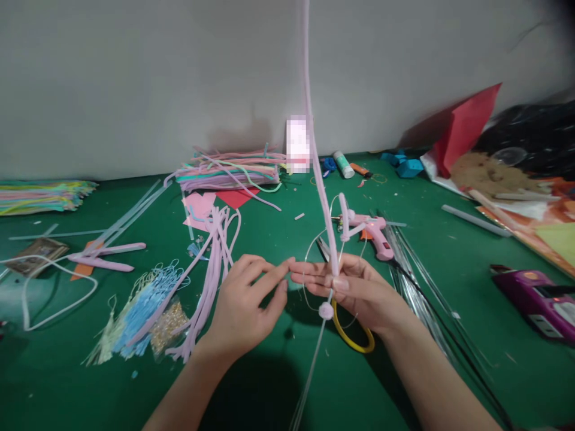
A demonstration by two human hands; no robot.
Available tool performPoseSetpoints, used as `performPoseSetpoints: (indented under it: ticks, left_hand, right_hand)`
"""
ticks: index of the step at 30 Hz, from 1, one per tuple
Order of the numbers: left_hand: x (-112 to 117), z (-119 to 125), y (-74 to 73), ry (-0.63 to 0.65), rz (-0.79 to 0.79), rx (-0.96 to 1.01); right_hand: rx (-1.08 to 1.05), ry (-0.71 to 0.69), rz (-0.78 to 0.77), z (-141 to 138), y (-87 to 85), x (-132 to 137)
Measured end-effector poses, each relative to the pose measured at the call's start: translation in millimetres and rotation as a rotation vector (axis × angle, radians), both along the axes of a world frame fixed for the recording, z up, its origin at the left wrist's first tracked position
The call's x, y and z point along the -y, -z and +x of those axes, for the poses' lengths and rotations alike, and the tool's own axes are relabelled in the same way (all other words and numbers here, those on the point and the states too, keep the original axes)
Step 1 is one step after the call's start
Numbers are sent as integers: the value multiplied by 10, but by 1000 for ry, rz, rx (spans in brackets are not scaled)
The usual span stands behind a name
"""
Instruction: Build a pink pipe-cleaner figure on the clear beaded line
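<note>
My right hand (359, 287) pinches a long pale pink pipe cleaner (320, 173) that rises out of the top of the view. Thumb and fingers meet around its lower end, where it runs along a thin clear stem. Below the thumb a fuzzy pink knot (326, 310) sits on the stem, which continues down toward me. Thin wire loops and a bent pink pipe cleaner piece (345, 215) stick up beyond the hand. My left hand (251, 293) is open, thumb apart from the index finger, its fingertips close to those of my right hand. Yellow-handled scissors (372, 342) lie beneath, partly hidden.
A pink glue gun (380, 239) with a black cord lies behind my right hand, near clear rods (417, 293). Pink pipe cleaners (211, 287), blue tassels (148, 311) and a bead bag (168, 326) lie left. A lit phone (298, 143) leans against the wall. A purple device (539, 302) sits right.
</note>
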State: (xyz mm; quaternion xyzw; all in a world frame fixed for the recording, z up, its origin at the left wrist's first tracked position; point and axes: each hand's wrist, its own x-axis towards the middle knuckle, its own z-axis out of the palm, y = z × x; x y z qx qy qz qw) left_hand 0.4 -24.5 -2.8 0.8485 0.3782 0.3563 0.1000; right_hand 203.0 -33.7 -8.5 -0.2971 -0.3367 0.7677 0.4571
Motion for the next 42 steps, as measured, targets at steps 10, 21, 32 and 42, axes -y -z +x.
performPoseSetpoints:
  ticks: [10, 21, 32, 42]
  left_hand:
    - [11, -18, -21, -57, -55, 146]
    - [-26, -103, -50, -272, -246, 427]
    - [-94, -189, -77, -379, -359, 926]
    - [-68, -201, -106, -457, -483, 614]
  right_hand:
    - [-3, -13, 57, 4, 7, -1]
    - [92, 31, 92, 21, 44, -17]
    - [276, 88, 42, 40, 37, -43]
    - [521, -47, 55, -15, 115, -63]
